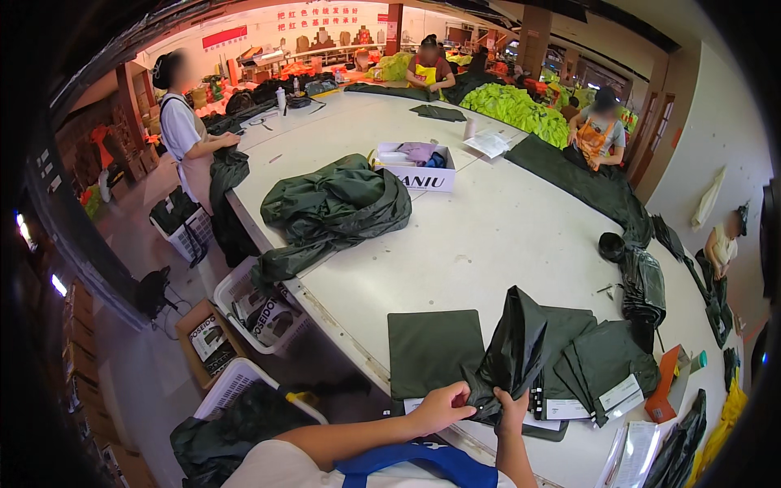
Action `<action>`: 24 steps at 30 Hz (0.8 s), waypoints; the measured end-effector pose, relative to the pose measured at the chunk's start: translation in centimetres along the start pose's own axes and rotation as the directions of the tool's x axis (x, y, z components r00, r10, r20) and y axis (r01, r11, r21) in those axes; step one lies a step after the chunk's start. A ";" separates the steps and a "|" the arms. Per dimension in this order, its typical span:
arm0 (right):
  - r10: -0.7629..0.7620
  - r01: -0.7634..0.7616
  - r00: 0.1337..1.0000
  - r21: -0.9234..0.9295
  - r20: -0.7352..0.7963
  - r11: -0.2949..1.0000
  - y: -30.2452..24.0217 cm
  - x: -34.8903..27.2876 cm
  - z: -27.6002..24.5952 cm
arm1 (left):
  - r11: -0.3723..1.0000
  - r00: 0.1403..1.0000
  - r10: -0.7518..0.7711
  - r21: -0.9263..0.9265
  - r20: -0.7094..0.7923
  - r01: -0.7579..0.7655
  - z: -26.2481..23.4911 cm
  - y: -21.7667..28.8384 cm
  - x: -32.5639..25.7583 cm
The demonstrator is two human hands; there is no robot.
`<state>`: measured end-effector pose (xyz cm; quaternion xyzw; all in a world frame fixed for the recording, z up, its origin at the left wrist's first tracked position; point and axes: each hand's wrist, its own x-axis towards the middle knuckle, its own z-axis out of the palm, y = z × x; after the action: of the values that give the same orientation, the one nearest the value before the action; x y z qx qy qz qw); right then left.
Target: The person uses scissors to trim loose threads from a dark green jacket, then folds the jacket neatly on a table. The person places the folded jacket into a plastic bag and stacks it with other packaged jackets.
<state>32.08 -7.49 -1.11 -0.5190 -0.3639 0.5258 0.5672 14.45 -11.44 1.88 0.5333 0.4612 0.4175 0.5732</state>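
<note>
A crumpled dark green fabric piece stands up in a peak at the table's near edge. My left hand is closed, pinching its lower left part. On its right side my right hand grips the same fabric, thumb uppermost. Just left of it lies a flat dark green fabric square. To the right, several folded dark green fabric pieces overlap in a pile, with white labels along their near edge. What my fingertips cover on the fabric is hidden.
A heap of dark green fabric and a white box of small items lie on the white table. An orange box stands at right. Baskets stand on the floor at left. Co-workers stand around the table.
</note>
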 end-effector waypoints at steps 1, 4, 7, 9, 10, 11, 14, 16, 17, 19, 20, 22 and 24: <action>-0.006 0.006 1.000 -0.006 0.005 1.000 0.0 -0.1 0.0 | 0.999 1.000 0.028 0.042 0.002 -0.028 0.0 -0.3 -0.3; -0.071 0.076 0.997 -0.172 0.034 0.982 0.5 -0.3 -1.1 | 0.988 0.990 -0.092 -0.114 0.111 0.104 -0.6 -1.9 -0.6; -0.092 0.095 0.995 -0.184 0.030 0.978 0.5 -0.7 -0.7 | 0.820 0.912 -0.312 -0.409 0.266 0.399 -1.6 -3.3 -0.5; -0.102 0.106 0.994 -0.176 0.031 0.979 0.5 -0.7 -0.5 | 0.891 0.909 -0.352 -0.218 0.225 0.399 -1.6 -2.2 -1.3; -0.115 0.119 0.993 -0.217 0.032 0.969 0.3 -0.6 -0.8 | 0.912 0.908 -0.365 -0.117 0.207 0.394 -1.8 -1.4 -1.6; -0.126 0.130 0.991 -0.257 0.031 0.958 0.0 -0.6 -1.2 | 0.936 0.990 -0.093 0.349 0.110 0.049 -2.3 -0.5 -1.7; -0.123 0.134 0.991 -0.280 0.059 0.951 -0.4 -0.3 -1.9 | 0.652 0.787 0.616 0.536 0.037 -0.536 -2.1 3.1 -0.3; -0.103 0.116 0.992 -0.224 0.068 0.968 -0.3 -0.3 -2.0 | 0.673 0.862 0.445 0.545 0.243 -0.501 -2.1 1.4 -0.1; -0.101 0.110 0.993 -0.178 0.061 0.978 -0.4 -0.3 -1.9 | 0.734 0.894 0.353 0.510 0.277 -0.448 -1.3 -0.1 -0.6; -0.094 0.100 0.994 -0.121 0.051 0.988 -0.8 -0.2 -1.9 | 0.793 0.905 0.255 0.461 0.342 -0.398 -0.5 -1.0 -1.2; -0.069 0.074 0.997 -0.123 0.044 0.990 -0.8 -0.6 -2.6 | 0.877 0.912 0.213 0.342 0.351 -0.336 -0.3 -1.3 -1.6; 0.006 0.002 0.999 -0.183 0.044 0.983 0.8 0.3 -4.4 | 0.987 0.920 0.102 0.076 0.378 -0.141 -0.4 -1.6 -1.9; 0.062 -0.059 0.998 -0.264 0.002 0.963 1.2 0.1 -5.3 | 0.986 0.911 -0.090 0.167 0.403 0.024 -2.4 -4.3 -1.6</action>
<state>36.93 -8.57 -3.37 -0.5979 -0.4176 0.4924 0.4750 11.70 -12.86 -2.31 0.6389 0.3782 0.2419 0.6247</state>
